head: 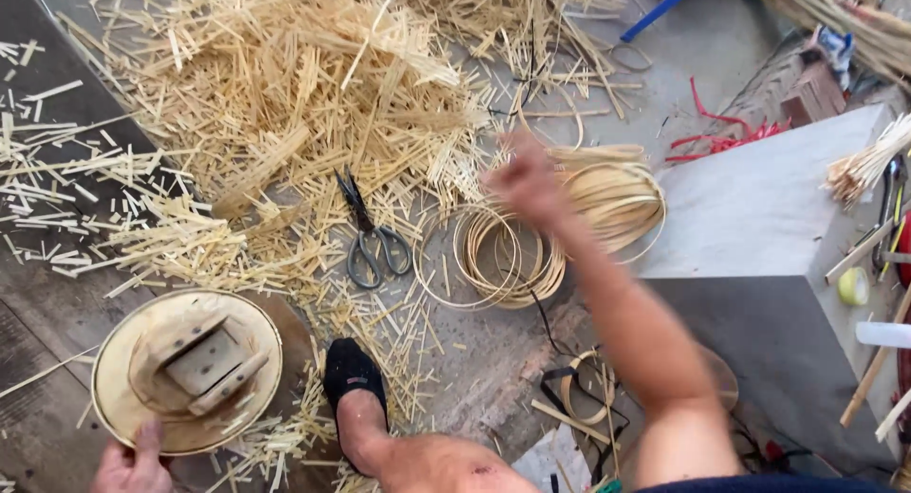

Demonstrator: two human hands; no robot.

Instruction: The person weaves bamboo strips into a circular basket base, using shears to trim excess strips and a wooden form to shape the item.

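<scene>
We note our right hand (pixel 524 185) blurred above the coiled cane rings (pixel 508 256) on the floor, fingers' spread unreadable, rings lying flat just below it, while our left hand (pixel 133 463), fingers clamped, grips the round woven disc (pixel 185 370) far left.
</scene>
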